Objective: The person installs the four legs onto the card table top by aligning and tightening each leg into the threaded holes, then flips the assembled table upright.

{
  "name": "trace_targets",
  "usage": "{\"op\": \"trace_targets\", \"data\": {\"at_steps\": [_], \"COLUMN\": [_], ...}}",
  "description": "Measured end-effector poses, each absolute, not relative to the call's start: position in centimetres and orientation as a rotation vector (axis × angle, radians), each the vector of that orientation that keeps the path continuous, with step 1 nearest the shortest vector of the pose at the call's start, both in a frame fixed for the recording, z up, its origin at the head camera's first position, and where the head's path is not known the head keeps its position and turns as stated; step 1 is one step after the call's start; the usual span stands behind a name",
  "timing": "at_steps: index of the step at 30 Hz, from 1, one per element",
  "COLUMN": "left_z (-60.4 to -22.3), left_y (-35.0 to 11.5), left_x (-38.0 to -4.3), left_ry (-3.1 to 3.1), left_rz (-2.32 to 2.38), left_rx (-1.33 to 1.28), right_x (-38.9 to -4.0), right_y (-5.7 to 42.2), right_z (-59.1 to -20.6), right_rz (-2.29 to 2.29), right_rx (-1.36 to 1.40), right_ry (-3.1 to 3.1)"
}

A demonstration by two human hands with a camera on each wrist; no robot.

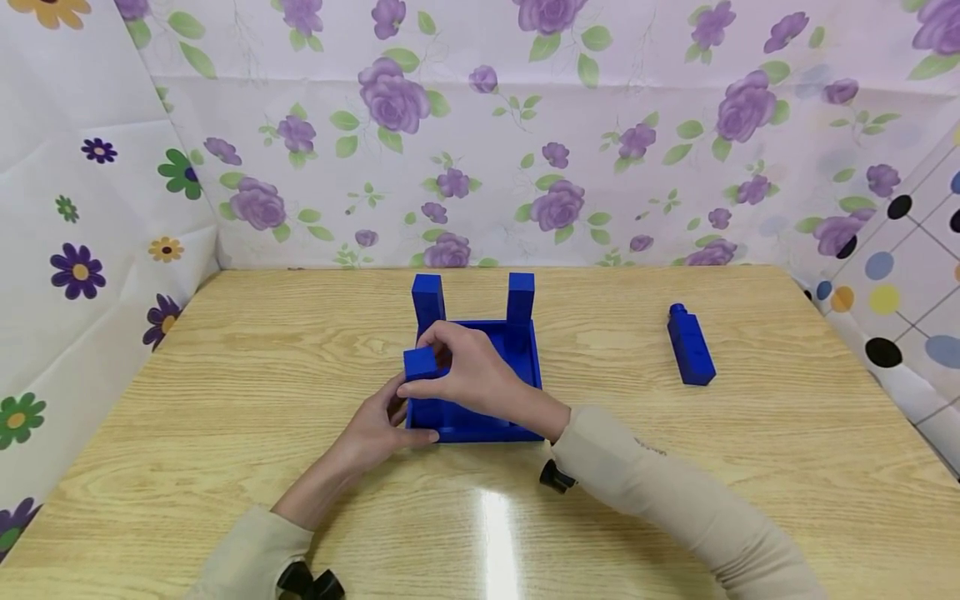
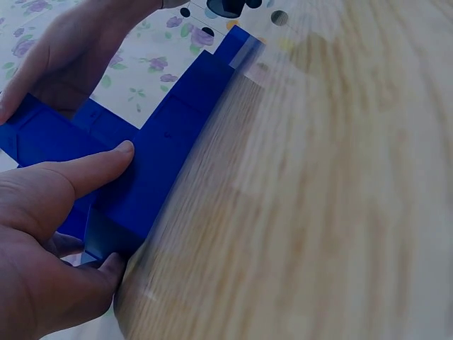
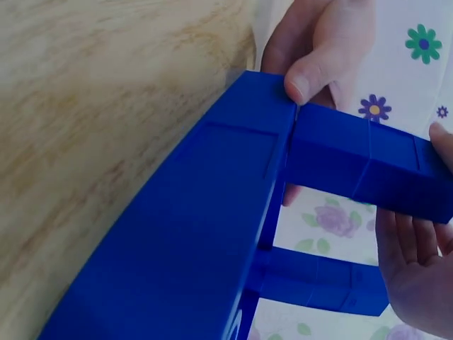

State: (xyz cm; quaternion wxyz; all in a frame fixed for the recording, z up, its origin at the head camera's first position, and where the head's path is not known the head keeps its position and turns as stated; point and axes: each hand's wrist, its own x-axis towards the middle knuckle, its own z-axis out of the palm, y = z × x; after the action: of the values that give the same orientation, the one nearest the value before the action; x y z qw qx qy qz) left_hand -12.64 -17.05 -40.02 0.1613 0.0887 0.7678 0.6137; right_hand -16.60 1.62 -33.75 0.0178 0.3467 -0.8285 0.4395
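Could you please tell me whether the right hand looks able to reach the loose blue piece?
Probably yes, once the right hand releases the blue post it holds: only the low rim of the blue base and tabletop seem to separate the hand from the loose blue piece.

The blue base (image 1: 491,435), standing legs (image 1: 521,302) and loose leg (image 1: 692,348) look like smooth, faintly satiny plastic; the tabletop (image 1: 225,375) shows glossy wood grain. The flowered sheeting (image 1: 487,142) looks thin, smooth and creased; the sleeves (image 1: 660,487) are matt cloth.
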Motion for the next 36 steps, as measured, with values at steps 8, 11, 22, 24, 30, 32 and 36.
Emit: {"op": "trace_targets", "data": {"at_steps": [8,11,22,24,30,32,36], "left_z": [-40.1,-40.1,-40.2,-40.2,-40.1,-40.1,-40.1], "left_y": [-17.0,-17.0,-17.0,-17.0,-16.9,-16.9,-16.9], "left_x": [-12.6,-12.6,-12.6,-12.6,-12.6,-12.6,-12.5], "left_ry": [2.209,2.207,2.190,2.191,2.218,2.216,2.200], "left_rz": [1.743,1.749,1.792,1.787,1.759,1.761,1.775], "left_rx": [0.254,0.250,0.272,0.269,0.248,0.242,0.243], "right_x": [-16.2,-16.1,-16.4,-16.8,-18.6,-19.2,-20.0], "right_y": [1.1,1.1,1.9,2.3,3.4,3.7,3.8], "right_z": [-33.8,-33.7,-33.1,-32.8,-32.5,-32.6,-32.9], "right_rz": [1.329,1.340,1.464,1.546,1.976,2.123,2.330], "right_rx": [1.054,1.055,1.232,1.287,1.475,1.527,1.638], "right_ry": [-2.518,-2.544,-2.669,-2.670,-2.612,-2.577,-2.474]}}
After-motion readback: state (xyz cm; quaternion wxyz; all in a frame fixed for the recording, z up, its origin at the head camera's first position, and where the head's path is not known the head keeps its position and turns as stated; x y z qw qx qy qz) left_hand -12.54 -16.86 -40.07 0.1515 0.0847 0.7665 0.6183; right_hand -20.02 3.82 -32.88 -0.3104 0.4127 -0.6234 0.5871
